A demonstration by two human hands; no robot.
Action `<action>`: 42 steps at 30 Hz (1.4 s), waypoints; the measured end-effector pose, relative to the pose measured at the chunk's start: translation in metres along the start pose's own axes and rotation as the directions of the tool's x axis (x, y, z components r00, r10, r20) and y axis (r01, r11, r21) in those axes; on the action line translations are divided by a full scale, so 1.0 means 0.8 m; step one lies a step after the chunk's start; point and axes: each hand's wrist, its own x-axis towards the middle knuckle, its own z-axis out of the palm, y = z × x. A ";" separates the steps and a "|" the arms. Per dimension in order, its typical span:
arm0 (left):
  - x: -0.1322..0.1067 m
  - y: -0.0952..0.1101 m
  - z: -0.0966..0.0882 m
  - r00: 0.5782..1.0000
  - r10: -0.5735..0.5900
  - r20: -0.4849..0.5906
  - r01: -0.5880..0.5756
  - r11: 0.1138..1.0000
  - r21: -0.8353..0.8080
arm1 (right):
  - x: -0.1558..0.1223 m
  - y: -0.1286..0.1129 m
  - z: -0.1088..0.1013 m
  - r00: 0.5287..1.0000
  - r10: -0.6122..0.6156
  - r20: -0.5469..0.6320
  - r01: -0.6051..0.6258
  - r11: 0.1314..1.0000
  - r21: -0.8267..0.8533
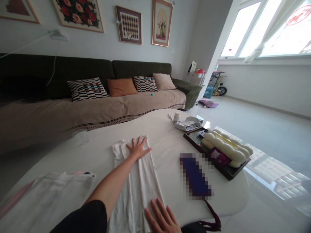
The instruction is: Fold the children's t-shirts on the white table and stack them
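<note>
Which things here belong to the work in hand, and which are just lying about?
In hand: white garment, pressed flat by left hand and right hand.
Lying about: pile of clothes, untouched; tray; crumpled wrappers; cushions.

Wears a black fabric sleeve [82, 216] on the left arm, plain and matte, without print or seam detail that can be made out. Ends near the elbow in a soft, rounded hem that sits loosely on the arm. Leaves the forearm uncovered from that hem down to the wrist. Shows the left hand [138, 149] bare as well, all five fingers in sight, nails too small to judge. Shows the right hand [162, 220] only in part, bare, cut by the lower border at the near edge of the white table [170, 136], wrist out of view. Shows more dark cloth just right of it, too cropped to identify.
</note>
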 end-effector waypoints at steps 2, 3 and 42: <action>-0.003 0.003 -0.008 0.997 0.011 0.081 -0.011 1.000 0.006 | 0.004 0.008 -0.006 0.993 -0.121 0.004 0.121 0.991 -0.066; -0.008 0.005 -0.013 0.993 0.033 0.110 -0.034 0.999 0.009 | 0.005 0.012 -0.009 0.986 -0.167 0.007 0.167 0.982 -0.094; -0.461 -0.099 0.037 0.879 0.462 -0.116 -0.423 0.870 0.254 | -0.033 -0.091 -0.073 0.977 0.107 0.184 -0.122 0.990 0.071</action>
